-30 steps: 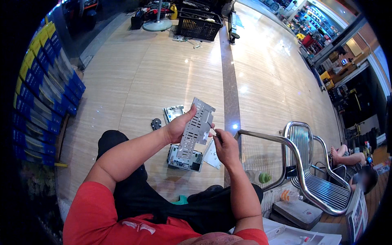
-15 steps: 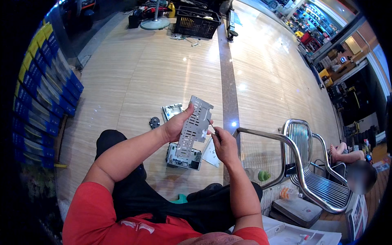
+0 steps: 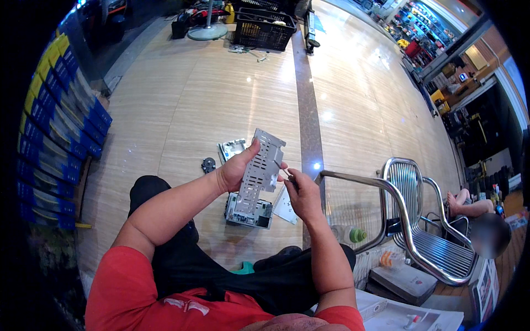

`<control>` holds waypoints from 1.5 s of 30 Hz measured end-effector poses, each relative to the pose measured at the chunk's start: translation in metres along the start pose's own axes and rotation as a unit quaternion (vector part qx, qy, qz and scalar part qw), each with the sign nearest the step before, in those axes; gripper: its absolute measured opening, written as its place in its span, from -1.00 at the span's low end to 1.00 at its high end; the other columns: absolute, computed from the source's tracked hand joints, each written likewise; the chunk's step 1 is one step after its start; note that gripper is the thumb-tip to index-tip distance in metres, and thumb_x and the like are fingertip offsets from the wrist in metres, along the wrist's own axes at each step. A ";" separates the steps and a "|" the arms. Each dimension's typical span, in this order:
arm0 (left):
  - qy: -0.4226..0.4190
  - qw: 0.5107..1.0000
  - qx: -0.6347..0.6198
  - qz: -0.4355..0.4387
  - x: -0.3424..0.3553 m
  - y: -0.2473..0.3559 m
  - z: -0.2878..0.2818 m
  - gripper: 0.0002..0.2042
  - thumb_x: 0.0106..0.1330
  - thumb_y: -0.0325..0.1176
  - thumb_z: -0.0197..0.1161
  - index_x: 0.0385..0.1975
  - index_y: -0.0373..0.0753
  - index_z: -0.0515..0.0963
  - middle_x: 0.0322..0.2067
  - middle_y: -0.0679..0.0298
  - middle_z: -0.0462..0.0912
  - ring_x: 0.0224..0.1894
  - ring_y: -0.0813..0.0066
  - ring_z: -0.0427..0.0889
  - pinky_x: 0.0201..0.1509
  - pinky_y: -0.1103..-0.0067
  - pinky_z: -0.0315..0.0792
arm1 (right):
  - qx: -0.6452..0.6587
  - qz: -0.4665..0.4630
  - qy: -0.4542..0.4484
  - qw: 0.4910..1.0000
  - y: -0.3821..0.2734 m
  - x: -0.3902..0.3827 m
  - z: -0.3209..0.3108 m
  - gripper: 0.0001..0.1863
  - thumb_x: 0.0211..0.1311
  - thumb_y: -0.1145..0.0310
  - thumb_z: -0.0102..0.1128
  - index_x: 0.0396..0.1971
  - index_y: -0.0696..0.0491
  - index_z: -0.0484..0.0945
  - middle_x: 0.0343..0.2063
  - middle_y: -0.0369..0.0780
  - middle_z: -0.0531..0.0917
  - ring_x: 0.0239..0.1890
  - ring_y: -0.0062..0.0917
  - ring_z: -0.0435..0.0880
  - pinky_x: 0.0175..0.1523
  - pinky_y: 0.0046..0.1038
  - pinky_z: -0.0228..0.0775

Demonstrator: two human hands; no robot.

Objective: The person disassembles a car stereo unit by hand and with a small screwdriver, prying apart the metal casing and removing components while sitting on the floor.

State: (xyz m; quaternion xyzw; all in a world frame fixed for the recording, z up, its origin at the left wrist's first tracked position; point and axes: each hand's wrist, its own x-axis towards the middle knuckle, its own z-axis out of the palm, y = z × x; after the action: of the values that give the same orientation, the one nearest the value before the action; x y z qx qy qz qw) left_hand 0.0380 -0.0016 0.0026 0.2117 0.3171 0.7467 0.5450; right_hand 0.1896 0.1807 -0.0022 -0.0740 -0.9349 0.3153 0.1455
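A silver perforated metal plate (image 3: 256,179) is tilted up in front of me, with my left hand (image 3: 237,170) wrapped round its left side and the thumb on its face. My right hand (image 3: 305,196) is closed on a thin screwdriver-like tool (image 3: 285,173). Its shaft points at the plate's right edge, but I cannot make out whether the tip touches. Below the plate, partly hidden by it, an opened metal device housing (image 3: 255,220) sits on the floor. A pale frame-like part (image 3: 234,148) and a round black part (image 3: 208,165) lie beyond my left forearm. Near my right wrist is a flat white panel (image 3: 285,208).
A chrome-framed metal chair (image 3: 406,209) stands on the right, a green-capped bottle (image 3: 356,235) beside it. Blue and yellow boxes (image 3: 61,121) line the left. A black crate (image 3: 264,30) stands far ahead. Another person's bare legs (image 3: 469,207) show at the far right.
The plate has shifted slightly left in view with my left hand, and my right hand and the tool have moved a little left too. Both grips stay the same.
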 end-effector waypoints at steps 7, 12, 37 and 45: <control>0.034 0.999 -0.040 0.004 0.003 -0.002 0.004 -0.32 0.54 0.26 -0.31 0.35 -0.20 0.27 0.08 0.01 0.59 0.06 0.21 0.68 0.04 0.35 0.68 | 0.016 -0.030 0.077 0.996 0.003 0.000 -0.002 -0.73 0.27 0.41 0.33 -0.06 0.08 0.60 -0.30 -0.05 0.67 -0.25 -0.11 0.69 -0.17 -0.23 0.53; 0.038 0.999 -0.037 -0.001 0.002 -0.001 0.006 -0.32 0.54 0.27 -0.29 0.35 -0.19 0.28 0.09 0.00 0.58 0.06 0.23 0.68 0.03 0.35 0.69 | -0.014 -0.022 0.028 0.999 0.003 -0.001 -0.001 -0.75 0.30 0.36 0.29 -0.06 0.06 0.60 -0.28 -0.06 0.66 -0.21 -0.09 0.67 -0.15 -0.17 0.51; 0.036 0.999 -0.027 0.000 0.007 -0.003 0.006 -0.30 0.52 0.29 -0.29 0.37 -0.15 0.27 0.10 0.04 0.58 0.09 0.20 0.66 0.05 0.31 0.67 | 0.018 -0.034 0.077 0.996 0.001 0.001 -0.012 -0.76 0.27 0.45 0.31 -0.08 0.11 0.59 -0.28 -0.05 0.64 -0.22 -0.13 0.66 -0.15 -0.25 0.52; 0.063 0.998 0.013 -0.013 0.001 -0.009 -0.005 -0.29 0.54 0.28 -0.41 0.47 -0.11 0.17 0.23 0.00 0.52 0.17 0.07 0.62 0.12 0.22 0.61 | -0.007 -0.054 0.087 0.995 -0.001 0.001 -0.005 -0.75 0.28 0.44 0.27 -0.05 0.12 0.60 -0.23 -0.01 0.66 -0.18 -0.05 0.66 -0.09 -0.18 0.51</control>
State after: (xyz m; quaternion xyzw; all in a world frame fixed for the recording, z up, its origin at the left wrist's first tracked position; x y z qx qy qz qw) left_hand 0.0404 0.0001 -0.0071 0.1670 0.3633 0.7472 0.5309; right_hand 0.1904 0.1835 0.0026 -0.0515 -0.9236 0.2925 0.2422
